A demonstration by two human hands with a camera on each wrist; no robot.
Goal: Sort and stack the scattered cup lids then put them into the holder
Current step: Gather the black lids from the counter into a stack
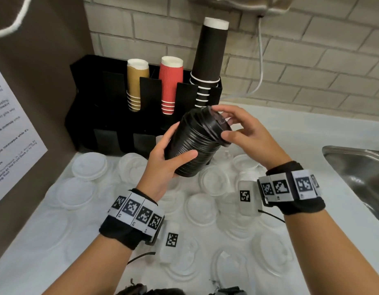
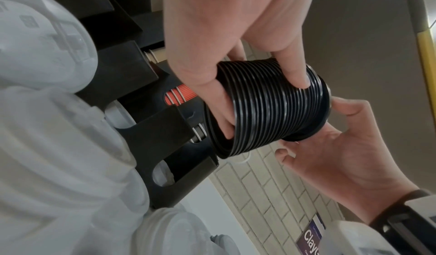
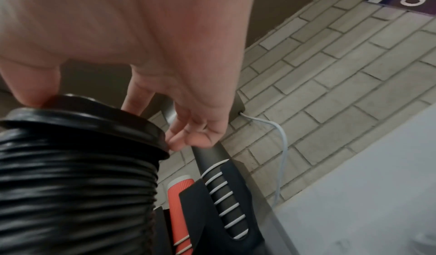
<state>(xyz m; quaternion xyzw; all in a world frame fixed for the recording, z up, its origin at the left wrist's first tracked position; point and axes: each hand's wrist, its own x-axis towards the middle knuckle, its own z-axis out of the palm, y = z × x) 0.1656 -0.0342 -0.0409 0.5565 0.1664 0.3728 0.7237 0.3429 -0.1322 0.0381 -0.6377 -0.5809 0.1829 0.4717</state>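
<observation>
Above the white table (image 1: 290, 133), just in front of the black multi-slot cup holder (image 1: 88, 99), we carry a tall stack of black ribbed plastic lids (image 1: 197, 145), tilted with its top leaning toward the holder. Our left hand (image 1: 165, 160) wraps its fingers and thumb around the lower part of the stack, and our right hand (image 1: 241, 128) closes fingertips on the rim of the topmost lid. We judge the black lids sorted and stacked but not yet placed in the holder. Many translucent white plastic lids (image 1: 212, 179) lie scattered singly across the table beneath our wrists, so most of the job appears to remain. Stacks of tan, red and black paper cups fill the holder's upper slots; which slot suits the lids we cannot tell.
</observation>
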